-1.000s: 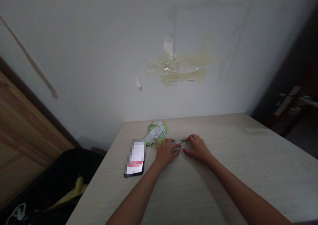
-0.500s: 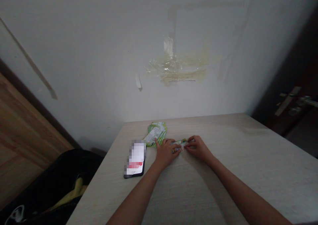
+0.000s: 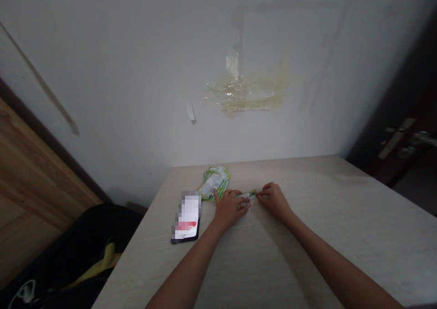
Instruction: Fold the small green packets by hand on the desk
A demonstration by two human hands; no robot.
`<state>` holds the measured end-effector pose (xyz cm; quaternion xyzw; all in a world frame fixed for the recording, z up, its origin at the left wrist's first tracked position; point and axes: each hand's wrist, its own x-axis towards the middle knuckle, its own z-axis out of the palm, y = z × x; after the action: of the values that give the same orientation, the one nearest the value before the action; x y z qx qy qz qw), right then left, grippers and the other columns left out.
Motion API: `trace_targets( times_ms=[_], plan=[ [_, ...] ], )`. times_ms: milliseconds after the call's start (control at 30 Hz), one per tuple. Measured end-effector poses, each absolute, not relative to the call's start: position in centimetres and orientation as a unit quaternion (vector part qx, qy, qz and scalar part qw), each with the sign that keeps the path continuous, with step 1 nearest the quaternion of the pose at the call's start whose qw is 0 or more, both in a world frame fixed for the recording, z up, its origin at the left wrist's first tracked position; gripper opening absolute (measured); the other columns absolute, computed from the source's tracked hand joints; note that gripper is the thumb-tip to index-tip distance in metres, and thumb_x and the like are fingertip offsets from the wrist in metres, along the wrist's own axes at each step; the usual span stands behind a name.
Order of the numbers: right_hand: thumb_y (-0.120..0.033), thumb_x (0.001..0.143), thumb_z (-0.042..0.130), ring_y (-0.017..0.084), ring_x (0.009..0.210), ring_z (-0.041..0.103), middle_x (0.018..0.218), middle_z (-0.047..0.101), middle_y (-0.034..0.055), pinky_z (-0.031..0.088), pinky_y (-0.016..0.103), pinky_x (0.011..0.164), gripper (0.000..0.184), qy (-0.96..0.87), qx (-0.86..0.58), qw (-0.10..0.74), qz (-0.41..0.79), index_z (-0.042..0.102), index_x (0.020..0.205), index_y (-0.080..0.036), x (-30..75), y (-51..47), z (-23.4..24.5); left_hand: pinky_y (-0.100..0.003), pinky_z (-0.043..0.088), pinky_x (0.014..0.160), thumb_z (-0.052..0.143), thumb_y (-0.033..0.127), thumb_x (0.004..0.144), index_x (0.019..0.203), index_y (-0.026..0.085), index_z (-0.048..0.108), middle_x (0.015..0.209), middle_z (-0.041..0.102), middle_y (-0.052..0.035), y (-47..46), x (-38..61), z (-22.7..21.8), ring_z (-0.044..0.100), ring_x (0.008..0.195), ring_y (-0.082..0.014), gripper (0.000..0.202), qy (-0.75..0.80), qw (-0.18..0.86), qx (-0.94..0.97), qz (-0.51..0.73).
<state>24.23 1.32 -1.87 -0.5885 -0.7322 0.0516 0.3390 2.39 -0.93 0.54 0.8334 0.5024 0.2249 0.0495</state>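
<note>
A small green, yellow and white printed packet (image 3: pixel 251 199) lies on the pale wooden table (image 3: pixel 307 177), partly covered by fingers. My left hand (image 3: pixel 228 209) holds it down from the left, its fingers over the packet and one finger stretched toward the pile. At the packet's upper right corner, the thumb and fingers of my right hand (image 3: pixel 275 202) are pinched together. A loose pile of green and white printed packets (image 3: pixel 214 184) sits just beyond my left hand.
A phone (image 3: pixel 191 218) with a lit, blurred screen lies left of my left forearm. Below the table's left edge is a black bag (image 3: pixel 78 236) with something yellow (image 3: pixel 99 265) in it. A wall (image 3: pixel 153 131) with tape remnants (image 3: pixel 235 90) stands behind, and a door handle (image 3: pixel 423 138) is at right.
My right hand has shifted slightly up and to the right, from the packet's right end to its upper corner. My left hand stays in place on the packet.
</note>
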Motion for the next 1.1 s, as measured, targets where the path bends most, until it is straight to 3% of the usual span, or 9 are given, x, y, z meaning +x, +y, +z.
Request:
trace_targets(
  times_ms=[400,567,733,900,1100],
  plan=[
    [-0.029,0.081,0.063,0.022,0.092,0.055,0.094,0.06,0.0093,0.043,0.034,0.087,0.017,-0.711,-0.623,0.324,0.03,0.078,0.09,-0.025,23.9,0.8,-1.3,-0.074,-0.011,0.105,0.063,0.044,0.084,0.104,0.045,0.067,0.119,0.061,0.0044,-1.0,2.3,0.5,0.048,0.118,-0.0249,0.021,0.493,0.038,0.837,0.236],
    [-0.027,0.082,0.062,0.022,0.096,0.056,0.099,0.061,0.0099,0.044,0.034,0.089,0.019,-0.727,-0.58,0.364,0.047,0.076,0.094,-0.021,24.2,0.9,-1.8,-0.073,-0.012,0.105,0.063,0.044,0.084,0.103,0.044,0.068,0.118,0.062,0.0034,-1.1,2.5,0.5,0.049,0.116,-0.0239,0.02,0.489,0.022,0.838,0.239],
    [-0.027,0.081,0.062,0.021,0.093,0.056,0.095,0.063,0.0079,0.045,0.032,0.087,0.015,-0.773,-0.524,0.353,0.058,0.075,0.085,-0.02,24.1,1.0,-2.0,-0.072,-0.013,0.105,0.06,0.046,0.086,0.103,0.042,0.068,0.116,0.063,0.0024,-1.2,2.5,0.5,0.048,0.116,-0.0233,0.019,0.484,0.025,0.838,0.252],
    [-0.029,0.079,0.064,0.02,0.089,0.056,0.09,0.062,0.0068,0.044,0.031,0.084,0.013,-0.757,-0.564,0.327,0.038,0.072,0.076,-0.02,23.4,0.8,-1.3,-0.071,-0.015,0.105,0.058,0.048,0.087,0.102,0.042,0.069,0.115,0.063,0.0015,-1.2,2.4,0.5,0.048,0.116,-0.0235,0.02,0.481,0.029,0.838,0.256],
    [-0.031,0.079,0.064,0.019,0.091,0.056,0.092,0.061,0.0062,0.042,0.029,0.085,0.013,-0.749,-0.59,0.298,0.038,0.071,0.078,-0.02,23.1,0.7,-1.2,-0.071,-0.016,0.104,0.061,0.045,0.085,0.102,0.042,0.068,0.116,0.063,0.0018,-1.1,2.4,0.5,0.048,0.116,-0.0233,0.019,0.481,0.032,0.837,0.258]
  ],
)
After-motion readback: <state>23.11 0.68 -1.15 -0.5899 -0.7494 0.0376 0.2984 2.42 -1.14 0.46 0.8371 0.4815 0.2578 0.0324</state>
